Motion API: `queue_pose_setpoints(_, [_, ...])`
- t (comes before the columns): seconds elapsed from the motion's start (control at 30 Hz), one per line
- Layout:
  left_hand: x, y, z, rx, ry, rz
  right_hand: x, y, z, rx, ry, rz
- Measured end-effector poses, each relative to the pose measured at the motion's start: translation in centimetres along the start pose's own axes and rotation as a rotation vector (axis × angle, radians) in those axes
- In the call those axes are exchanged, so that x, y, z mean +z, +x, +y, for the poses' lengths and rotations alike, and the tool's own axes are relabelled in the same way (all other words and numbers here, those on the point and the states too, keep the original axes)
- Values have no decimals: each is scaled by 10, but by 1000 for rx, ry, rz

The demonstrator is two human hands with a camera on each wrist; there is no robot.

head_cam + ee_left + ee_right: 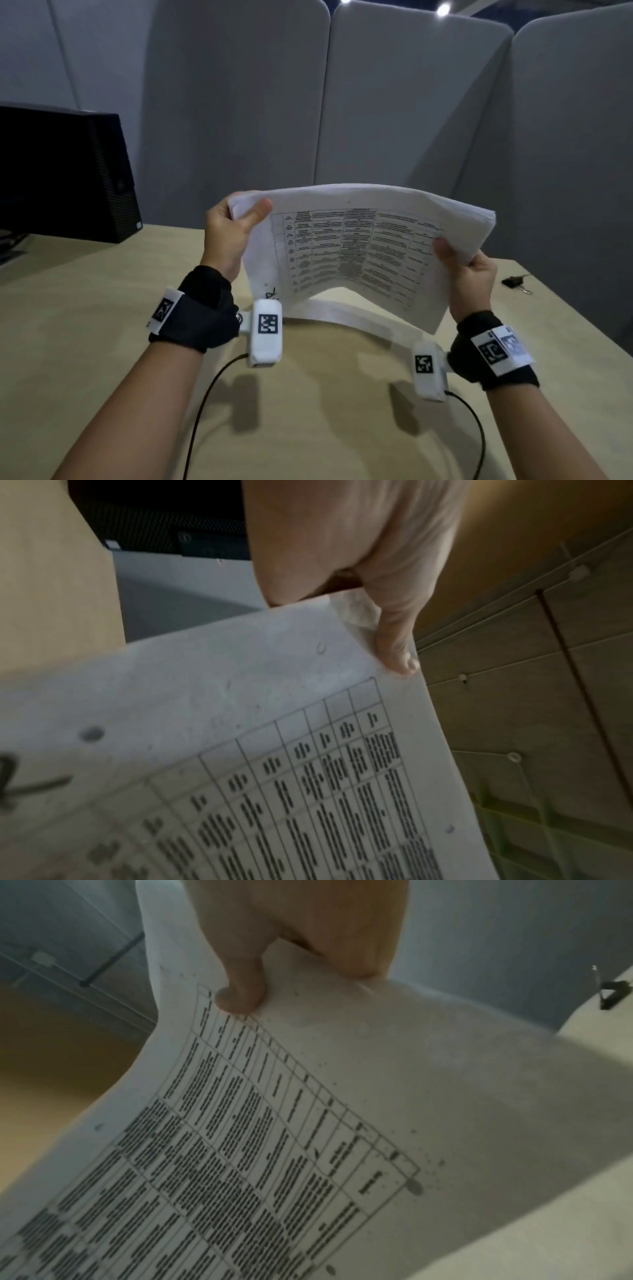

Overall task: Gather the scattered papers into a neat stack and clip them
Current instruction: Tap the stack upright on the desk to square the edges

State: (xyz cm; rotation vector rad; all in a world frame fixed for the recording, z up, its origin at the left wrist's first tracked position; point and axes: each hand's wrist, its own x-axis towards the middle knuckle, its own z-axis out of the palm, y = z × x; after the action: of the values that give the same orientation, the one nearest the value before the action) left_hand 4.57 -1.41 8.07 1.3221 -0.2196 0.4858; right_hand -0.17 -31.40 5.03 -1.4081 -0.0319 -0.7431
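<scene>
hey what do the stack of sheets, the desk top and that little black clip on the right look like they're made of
Stack of sheets: thin white office paper, matte; it bows between the left hand and right hand and carries a printed table.
Desk top: pale wood-look surface, probably laminate; smooth, with faint grain.
Black clip: likely painted metal with thin wire handles, though it is small and blurred.

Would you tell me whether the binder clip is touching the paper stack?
Apart. The head view shows the binder clip lying on the table, bare wood between it and the paper stack.
</scene>
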Motion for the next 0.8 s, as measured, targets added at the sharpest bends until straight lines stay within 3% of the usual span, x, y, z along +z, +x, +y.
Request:
queue_pose_setpoints(0.07, [-2,-6,-7,46,44,-4,-6,-2,8,84,6,-36])
queue_pose_setpoints(0.17, [-5,-13,-27,-34,142,-32,-14,-3,16,176,-36,-111])
queue_pose_setpoints(0.33, [-6,-7,-36,-198,41,-84,-18,8,8,173,-37,-178])
queue_pose_setpoints(0.57, [-11,-7,-39,-143,-13,-115,-25,23,-8,117,-134,-278])
queue_pose_setpoints(0.67, [-12,-10,-40,-115,-20,-126,-26,38,-36,41,-518,-435])
queue_pose_setpoints(0.8, [-9,-11,-37,-31,-20,-121,-2,57,-69,32,-1367,-618])
